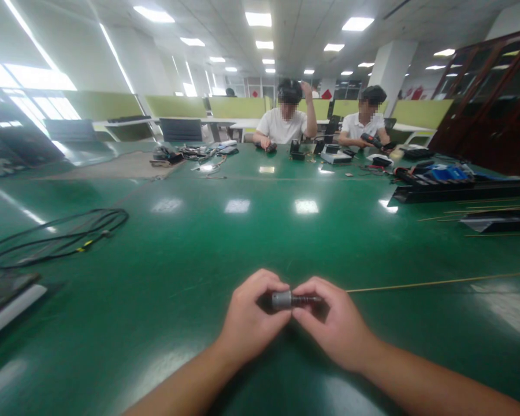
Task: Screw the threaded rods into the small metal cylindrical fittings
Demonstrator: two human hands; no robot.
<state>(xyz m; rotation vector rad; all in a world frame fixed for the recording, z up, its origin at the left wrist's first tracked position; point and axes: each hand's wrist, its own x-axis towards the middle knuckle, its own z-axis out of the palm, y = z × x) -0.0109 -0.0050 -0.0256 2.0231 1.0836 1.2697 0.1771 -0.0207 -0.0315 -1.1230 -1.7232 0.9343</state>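
Note:
Between my hands, just over the green table (208, 231), is a small grey cylindrical part (281, 300) with a dark ribbed shaft (304, 300) pointing right. My left hand (253, 315) pinches the grey cylinder between thumb and fingers. From the right, my right hand (338, 323) curls around the shaft, its thumb and index fingertips at the joint beside the cylinder. A thin yellowish rod (437, 282) runs from behind my right hand to the right edge; whether it joins the part is hidden.
A coiled black cable (54, 234) lies at left, above a dark flat panel (8, 294). Black trays (459, 190) and thin rods stand at right. Across the table sit two people; one person's hand (266, 143) touches a dark object. Small parts and tools (199, 151) are scattered there.

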